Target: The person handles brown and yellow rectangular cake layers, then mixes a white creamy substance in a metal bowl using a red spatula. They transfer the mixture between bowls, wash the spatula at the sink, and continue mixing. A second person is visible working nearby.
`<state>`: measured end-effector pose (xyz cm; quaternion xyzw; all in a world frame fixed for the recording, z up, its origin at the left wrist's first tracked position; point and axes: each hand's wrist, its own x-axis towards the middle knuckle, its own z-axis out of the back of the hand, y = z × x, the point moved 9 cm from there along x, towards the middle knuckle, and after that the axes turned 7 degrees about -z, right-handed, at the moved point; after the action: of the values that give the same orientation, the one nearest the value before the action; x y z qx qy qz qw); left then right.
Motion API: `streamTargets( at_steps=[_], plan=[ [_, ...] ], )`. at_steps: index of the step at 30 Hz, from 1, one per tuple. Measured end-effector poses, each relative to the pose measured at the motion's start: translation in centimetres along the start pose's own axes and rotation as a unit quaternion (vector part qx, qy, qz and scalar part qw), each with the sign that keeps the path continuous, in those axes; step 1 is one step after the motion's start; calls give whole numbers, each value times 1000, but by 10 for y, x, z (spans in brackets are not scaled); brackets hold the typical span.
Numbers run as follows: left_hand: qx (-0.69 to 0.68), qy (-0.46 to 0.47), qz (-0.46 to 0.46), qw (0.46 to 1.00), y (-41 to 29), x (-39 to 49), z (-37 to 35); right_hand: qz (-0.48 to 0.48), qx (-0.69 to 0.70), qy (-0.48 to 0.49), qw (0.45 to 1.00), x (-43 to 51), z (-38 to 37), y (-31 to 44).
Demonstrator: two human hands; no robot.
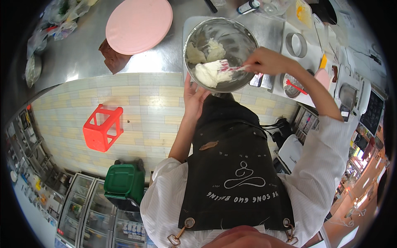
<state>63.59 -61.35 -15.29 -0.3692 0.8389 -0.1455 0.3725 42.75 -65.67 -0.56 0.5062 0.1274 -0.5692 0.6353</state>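
A large stainless steel mixing bowl (238, 34) tilts at the counter's front edge, its inside smeared with white residue. My left hand (194, 99) supports it from below at the near left rim, fingers partly hidden under the bowl. Over the right rim, my right hand (263, 61) grips the handle of a red spatula (225, 65) coated in white cream. The blade presses into a mound of whipped cream (206, 74). Two paler, yellowish lumps (216, 51) lie beyond it in the bowl. Part of a white board (188, 28) shows beneath the bowl.
A pink round turntable (139, 26) stands left on the steel counter (80, 59), above a brown piece (113, 59). On the right are a metal ring (295, 45), a smaller bowl with a red spatula (294, 86) and a phone (256, 80). A red stool (102, 127) is on the floor.
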Motion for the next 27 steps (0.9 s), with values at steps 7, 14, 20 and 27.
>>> streamTargets(
  at_steps=[7, 14, 20, 27],
  plan=[
    [127, 30, -47, 990, -64, -2, -21, -7, -36, -240, 970, -86, -39, -18],
    [189, -30, -27, 981, -74, 12, -46, -63, -320, -405, 854, -103, -39, -29],
    [174, -86, -47, 980, -71, 7, -42, -39, -330, -400, 854, -139, -35, -31],
    [174, -75, -51, 981, -69, 6, -43, -50, -358, -376, 853, -178, -35, -40]
  ],
)
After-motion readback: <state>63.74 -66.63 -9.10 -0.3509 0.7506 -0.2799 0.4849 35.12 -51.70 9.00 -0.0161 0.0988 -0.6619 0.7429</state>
